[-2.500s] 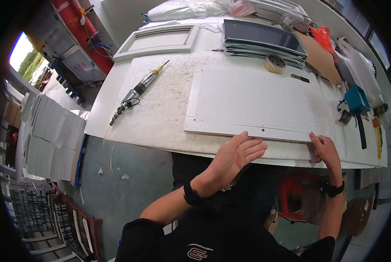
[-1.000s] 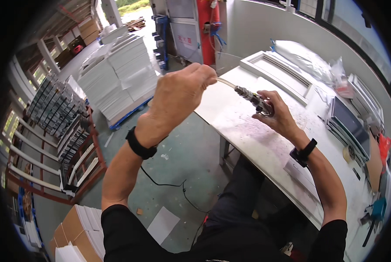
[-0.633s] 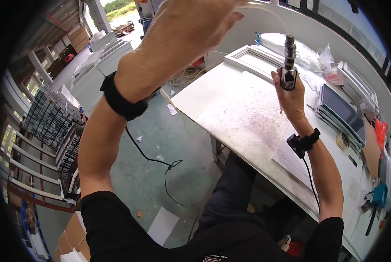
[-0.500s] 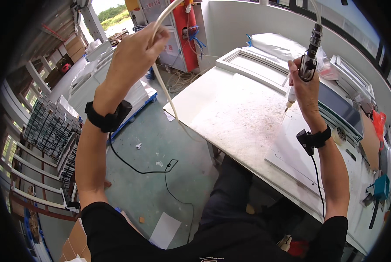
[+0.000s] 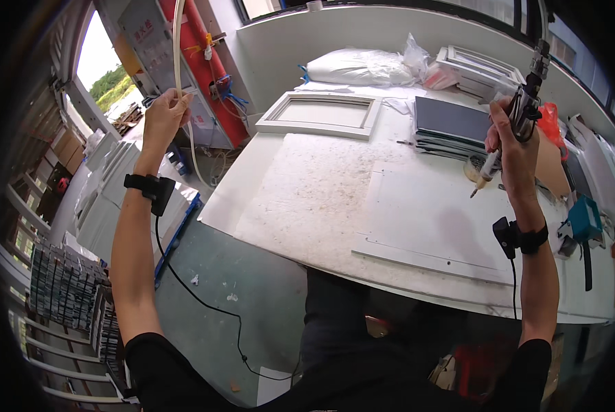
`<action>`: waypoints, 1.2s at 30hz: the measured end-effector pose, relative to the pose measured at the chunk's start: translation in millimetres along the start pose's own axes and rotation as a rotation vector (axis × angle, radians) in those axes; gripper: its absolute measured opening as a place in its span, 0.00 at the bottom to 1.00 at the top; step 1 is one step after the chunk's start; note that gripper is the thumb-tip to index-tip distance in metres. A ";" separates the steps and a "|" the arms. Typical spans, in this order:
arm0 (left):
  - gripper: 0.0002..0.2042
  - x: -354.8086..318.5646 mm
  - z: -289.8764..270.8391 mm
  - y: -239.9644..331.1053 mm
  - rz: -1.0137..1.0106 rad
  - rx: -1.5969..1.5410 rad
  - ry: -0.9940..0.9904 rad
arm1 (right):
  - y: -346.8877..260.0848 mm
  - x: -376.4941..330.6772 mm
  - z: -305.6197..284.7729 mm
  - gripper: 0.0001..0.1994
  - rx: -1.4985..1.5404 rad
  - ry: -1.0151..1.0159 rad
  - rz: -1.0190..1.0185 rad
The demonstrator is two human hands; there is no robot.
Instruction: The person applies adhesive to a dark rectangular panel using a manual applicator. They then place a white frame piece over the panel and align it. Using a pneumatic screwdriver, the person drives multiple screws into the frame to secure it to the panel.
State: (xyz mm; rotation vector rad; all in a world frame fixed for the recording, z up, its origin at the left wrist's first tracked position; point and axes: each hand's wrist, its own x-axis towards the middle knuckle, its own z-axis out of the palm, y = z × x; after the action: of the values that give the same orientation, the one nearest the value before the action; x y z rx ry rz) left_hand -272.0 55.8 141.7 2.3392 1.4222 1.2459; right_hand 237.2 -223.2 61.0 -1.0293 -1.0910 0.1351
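Note:
My right hand [image 5: 515, 154] is wrapped round an upright air screwdriver [image 5: 525, 113] with a dark metal top, a pale lower body and a thin pointed tip. A line runs up from its top end. The tip hangs over the right part of a flat white panel [image 5: 424, 220] lying on the worktable; I cannot tell how high. Out to the left, my left hand [image 5: 162, 122] is raised with its fingers closed on a pale hose [image 5: 178, 51], which hangs down past the table's left corner.
On the white worktable [image 5: 218, 202] lie a white frame [image 5: 307, 128], dark grey panels [image 5: 451, 120], a small round tub [image 5: 472, 169] and a teal tool [image 5: 585, 218]. A white bag [image 5: 359, 66] rests at the back. Stacked panels [image 5: 105, 196] stand left of the table.
My view has swung to the right. The screwdriver has moved rightward from near the panel's far-left corner. My left hand still holds the hose, now with the forearm more upright.

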 end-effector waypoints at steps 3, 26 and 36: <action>0.14 7.4 99.6 76.3 0.104 -0.152 -0.086 | -14.2 -2.4 -58.0 0.11 0.039 0.165 0.000; 0.13 -67.2 487.4 357.8 0.830 -0.103 -0.927 | 87.6 -34.1 -238.0 0.11 0.005 0.401 0.137; 0.13 -74.8 511.3 374.2 0.872 -0.001 -0.907 | 88.9 -37.1 -243.6 0.11 0.031 0.397 0.157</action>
State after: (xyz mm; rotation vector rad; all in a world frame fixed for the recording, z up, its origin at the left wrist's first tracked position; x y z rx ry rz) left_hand 325.6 -61.1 -48.8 2.9657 0.1080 0.0964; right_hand 441.9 -345.6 -47.3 -1.0594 -0.6466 0.0695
